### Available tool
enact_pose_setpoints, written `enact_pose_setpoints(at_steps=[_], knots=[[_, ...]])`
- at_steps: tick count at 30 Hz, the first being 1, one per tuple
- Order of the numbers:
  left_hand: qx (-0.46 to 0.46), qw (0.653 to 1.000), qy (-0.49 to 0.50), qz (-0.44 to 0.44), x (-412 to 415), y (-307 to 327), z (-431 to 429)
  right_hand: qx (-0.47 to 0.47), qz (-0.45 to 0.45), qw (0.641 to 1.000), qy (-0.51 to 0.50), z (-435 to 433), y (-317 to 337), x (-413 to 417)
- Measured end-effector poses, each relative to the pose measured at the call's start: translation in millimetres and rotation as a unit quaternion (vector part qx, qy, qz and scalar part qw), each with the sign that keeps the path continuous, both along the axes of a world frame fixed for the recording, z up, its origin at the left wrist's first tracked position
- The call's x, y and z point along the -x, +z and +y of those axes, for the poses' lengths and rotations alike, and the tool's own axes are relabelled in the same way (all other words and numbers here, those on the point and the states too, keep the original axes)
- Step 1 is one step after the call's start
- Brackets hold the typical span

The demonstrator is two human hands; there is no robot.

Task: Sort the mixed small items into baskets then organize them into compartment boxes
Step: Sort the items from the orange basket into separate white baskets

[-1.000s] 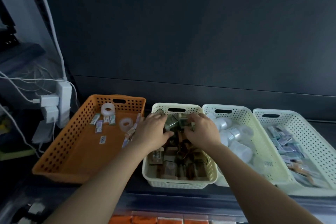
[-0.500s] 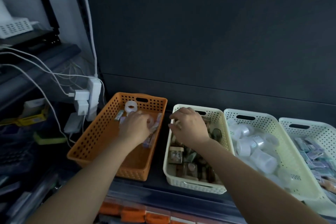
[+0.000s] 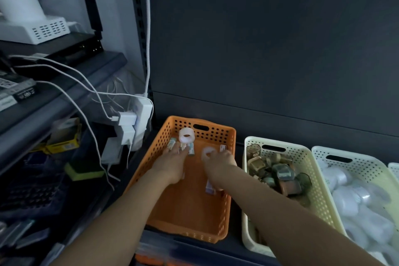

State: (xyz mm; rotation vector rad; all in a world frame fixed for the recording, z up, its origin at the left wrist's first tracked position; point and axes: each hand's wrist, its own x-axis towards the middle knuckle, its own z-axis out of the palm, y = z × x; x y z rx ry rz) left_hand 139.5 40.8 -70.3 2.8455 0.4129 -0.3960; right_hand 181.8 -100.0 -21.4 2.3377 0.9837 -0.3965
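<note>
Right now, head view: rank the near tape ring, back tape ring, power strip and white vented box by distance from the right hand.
1. near tape ring: at the fingertips of the right hand, inside the orange basket.
2. back tape ring: by the basket's far wall.
3. power strip: left of the basket.
4. white vented box: upper-left shelf.

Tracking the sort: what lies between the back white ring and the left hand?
Head view: a few small packets on the orange basket floor, between the white ring and the left hand.
</note>
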Motion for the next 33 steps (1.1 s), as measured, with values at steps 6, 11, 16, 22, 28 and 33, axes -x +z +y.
enact_pose_setpoints(at_steps=[6, 11, 16, 22, 28, 33], knots=[[-0.08, 0.992, -0.098, 0.014, -13, 2, 6, -0.055, 0.082, 0.995, 0.003, 7, -2, 7], [-0.079, 0.989, -0.126, -0.015, -13, 7, 3, -0.138, 0.09, 0.985, 0.047, -3, -10, 9], [-0.072, 0.991, -0.102, -0.056, -10, 11, 4, -0.21, 0.139, 0.966, 0.054, -6, -10, 7], [-0.07, 0.991, -0.113, 0.001, -1, -2, 9, -0.167, 0.095, 0.98, 0.052, -2, -15, 20], [-0.037, 0.994, -0.079, -0.066, 0, 7, 9, -0.185, 0.151, 0.968, 0.078, -4, -14, 20], [-0.03, 0.995, -0.093, -0.013, -3, 0, 3, -0.22, 0.153, 0.961, 0.071, -6, -18, 19]])
